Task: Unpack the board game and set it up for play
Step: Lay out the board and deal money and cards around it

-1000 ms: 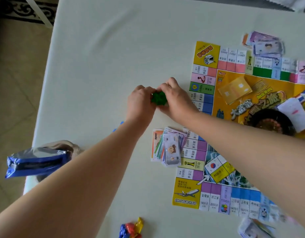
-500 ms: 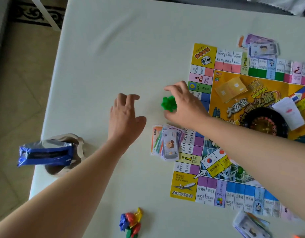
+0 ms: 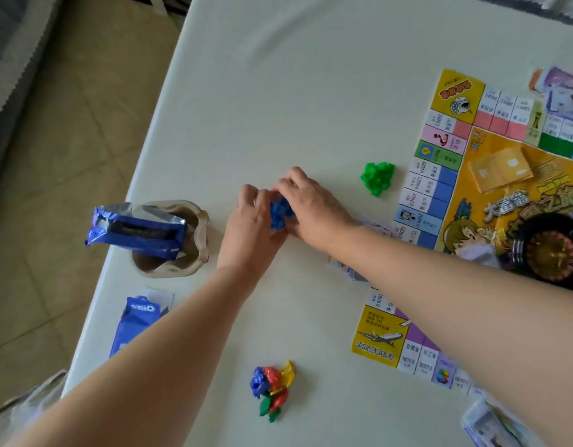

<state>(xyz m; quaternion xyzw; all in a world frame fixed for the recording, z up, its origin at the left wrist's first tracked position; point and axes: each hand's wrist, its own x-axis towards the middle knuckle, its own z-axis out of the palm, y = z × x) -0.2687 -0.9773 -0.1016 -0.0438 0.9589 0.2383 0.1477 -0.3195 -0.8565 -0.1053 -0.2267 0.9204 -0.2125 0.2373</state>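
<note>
The game board (image 3: 491,201) lies flat on the right of the white table (image 3: 278,91). A pile of green plastic pieces (image 3: 377,177) sits loose just left of the board. Both hands meet at the table's middle over a clump of blue plastic pieces (image 3: 280,212): my left hand (image 3: 249,221) curls round its left side and my right hand (image 3: 311,208) cups it from the right. Mixed red, blue, yellow and green pawns (image 3: 272,387) lie near the front. A black roulette wheel (image 3: 549,250) stands on the board, with yellow cards (image 3: 499,167) beside it.
A beige pouch (image 3: 178,250) holding an open blue snack packet (image 3: 137,227) stands at the table's left edge. A blue Oreo box (image 3: 135,321) lies in front of it. Paper money stacks lie at the back right (image 3: 562,91) and front right (image 3: 491,424).
My right hand let go of the green pieces beside the board. Both hands moved left and closed around the blue pieces. The view shifted, showing the Oreo box.
</note>
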